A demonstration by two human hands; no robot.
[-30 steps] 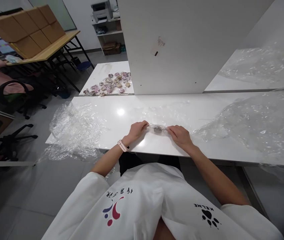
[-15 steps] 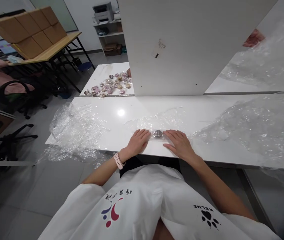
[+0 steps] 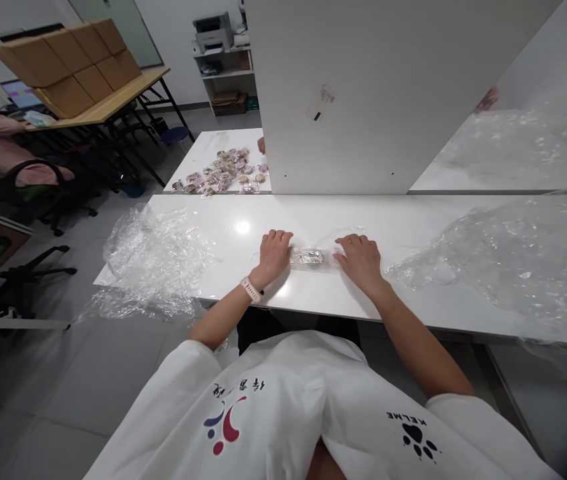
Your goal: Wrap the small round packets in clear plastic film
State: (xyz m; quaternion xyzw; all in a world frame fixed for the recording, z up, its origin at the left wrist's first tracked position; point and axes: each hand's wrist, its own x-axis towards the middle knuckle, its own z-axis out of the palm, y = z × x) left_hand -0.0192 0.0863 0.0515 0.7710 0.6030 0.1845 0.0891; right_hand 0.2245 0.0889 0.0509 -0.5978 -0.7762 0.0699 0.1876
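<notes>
A small dark block wrapped in clear, crinkled plastic film (image 3: 312, 257) lies on the glossy white bench (image 3: 388, 217) between the left hand (image 3: 274, 256) and the right hand (image 3: 362, 259); both have curled fingers at its filmy ends, but I cannot tell whether either pinches. It is probably light, its wrapping soft and slippery, so the firmer middle should grip best.

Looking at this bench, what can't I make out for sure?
All in the head view:
- Wrapped item: glare on the wrap hides what is inside.
- Left hand and right hand: their backs hide the palms, so their grip is unclear.
- Co-worker's hand: mostly hidden by the panel.
- Label: print too small.
- Loose film: cut off by the right edge.
</notes>
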